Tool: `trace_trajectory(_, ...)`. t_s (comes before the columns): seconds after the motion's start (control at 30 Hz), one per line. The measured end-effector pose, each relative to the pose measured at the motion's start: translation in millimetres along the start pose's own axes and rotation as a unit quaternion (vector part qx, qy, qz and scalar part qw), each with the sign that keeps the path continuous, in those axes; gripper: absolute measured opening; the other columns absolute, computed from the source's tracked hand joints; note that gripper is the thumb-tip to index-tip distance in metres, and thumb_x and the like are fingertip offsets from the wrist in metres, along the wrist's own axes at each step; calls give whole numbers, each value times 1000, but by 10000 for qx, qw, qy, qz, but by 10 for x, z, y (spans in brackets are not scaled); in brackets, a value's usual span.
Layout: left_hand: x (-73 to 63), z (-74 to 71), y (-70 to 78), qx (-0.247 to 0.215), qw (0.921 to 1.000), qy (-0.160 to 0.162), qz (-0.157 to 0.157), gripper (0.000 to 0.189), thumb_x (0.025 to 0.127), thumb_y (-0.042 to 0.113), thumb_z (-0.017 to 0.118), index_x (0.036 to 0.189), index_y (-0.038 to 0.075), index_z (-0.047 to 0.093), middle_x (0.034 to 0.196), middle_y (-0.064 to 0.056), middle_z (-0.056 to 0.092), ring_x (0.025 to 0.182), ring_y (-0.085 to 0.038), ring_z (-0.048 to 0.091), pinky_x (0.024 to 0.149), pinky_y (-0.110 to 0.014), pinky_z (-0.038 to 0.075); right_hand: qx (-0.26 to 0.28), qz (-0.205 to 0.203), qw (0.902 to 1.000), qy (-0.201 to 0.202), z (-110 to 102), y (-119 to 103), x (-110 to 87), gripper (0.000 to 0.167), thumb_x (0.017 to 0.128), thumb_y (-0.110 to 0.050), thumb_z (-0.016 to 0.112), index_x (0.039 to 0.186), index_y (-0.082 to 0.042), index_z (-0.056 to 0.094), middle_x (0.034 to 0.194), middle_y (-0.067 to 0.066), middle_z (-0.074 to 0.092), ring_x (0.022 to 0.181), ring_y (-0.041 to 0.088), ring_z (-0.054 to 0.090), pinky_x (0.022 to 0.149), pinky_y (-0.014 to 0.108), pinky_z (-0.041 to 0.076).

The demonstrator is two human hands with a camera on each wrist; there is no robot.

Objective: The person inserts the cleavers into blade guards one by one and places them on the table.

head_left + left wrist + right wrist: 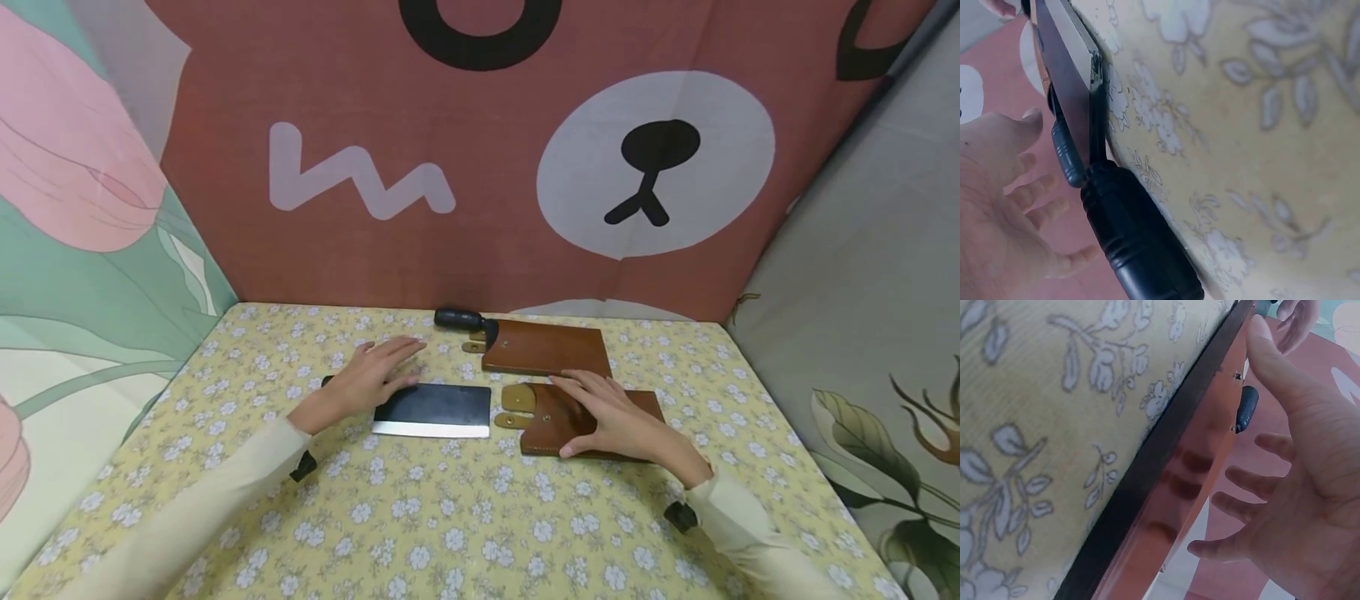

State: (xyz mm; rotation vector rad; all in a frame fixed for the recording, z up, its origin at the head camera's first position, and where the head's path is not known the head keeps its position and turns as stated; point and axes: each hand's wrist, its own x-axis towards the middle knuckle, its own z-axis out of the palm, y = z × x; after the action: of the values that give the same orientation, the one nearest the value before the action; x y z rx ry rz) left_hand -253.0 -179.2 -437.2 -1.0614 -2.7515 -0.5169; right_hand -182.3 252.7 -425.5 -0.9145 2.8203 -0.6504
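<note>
A cleaver [435, 408] lies flat on the table, its dark blade edged by a bright strip facing the person. My left hand [367, 375] is over its handle end with straight, spread fingers. In the left wrist view that hand's fingers are apart from the black handle [1141, 237]. To the cleaver's right lies a brown leather sheath [536, 440] with a tan flap and strap. Above this sheath my right hand [611, 417] spreads its fingers and holds nothing. In the right wrist view, the fingers cast dark reflections on the sheath's glossy side [1200, 434].
Behind them, a second brown sheath [555, 346] holds another cleaver whose black handle [457, 318] sticks out to the left. A yellow floral cloth [420, 517] covers the table. A reddish-brown printed backdrop [487, 258] rises at the far edge, with patterned fabric on both sides.
</note>
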Motion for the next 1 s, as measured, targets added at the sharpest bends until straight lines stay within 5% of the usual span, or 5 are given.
trace_trajectory(0.37,-176,-50,15,-187,9992,-11,-367,59,105,27,66,158,7,46,156,-19,51,138,-39,55,110,-82,26,39,154,9997,-194,0,12,-54,111,78,-48,91,166,-11,32,168,24,27,154,50,23,116,81,9)
trace_trajectory(1.0,-393,-59,-9,30,9990,44,-434,64,104,29,68,159,4,44,158,-21,48,146,-39,45,112,-79,23,163,350,9987,-321,1,67,-121,116,76,-50,91,167,-15,28,170,26,19,155,56,14,117,80,3)
